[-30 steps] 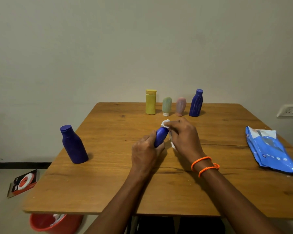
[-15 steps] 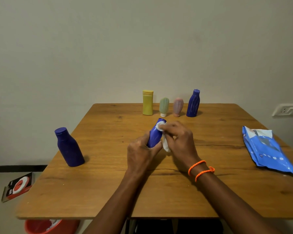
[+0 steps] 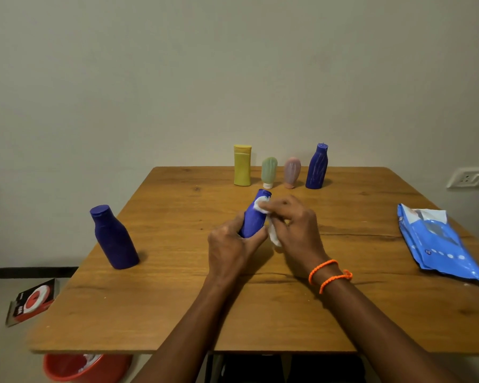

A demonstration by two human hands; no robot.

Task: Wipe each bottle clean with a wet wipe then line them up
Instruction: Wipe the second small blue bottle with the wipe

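White wet wipe (image 3: 261, 203) has slid from the cap onto the neck of the small blue plastic bottle (image 3: 253, 217) — my right hand (image 3: 293, 225) pinches it, my left hand (image 3: 231, 248) grips the base, mid wooden table (image 3: 177, 299). Bare wood toward the near edge. Four bottles line the far edge: yellow (image 3: 242, 165), green (image 3: 268, 172), pink (image 3: 291, 172), blue (image 3: 317, 167). Large blue bottle (image 3: 114, 237) stands left; blue wipe packet (image 3: 437, 244) right. Red bucket (image 3: 75, 369) below holds white wipes.

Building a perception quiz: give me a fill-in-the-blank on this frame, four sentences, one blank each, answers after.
1. The left hand grips a bottle coloured ____.
2. The right hand pinches a white ____ against that bottle.
3. The row at the table's far edge holds ____ bottles.
4. The leftmost bottle in that row is coloured ____.

Answers: blue; wipe; four; yellow
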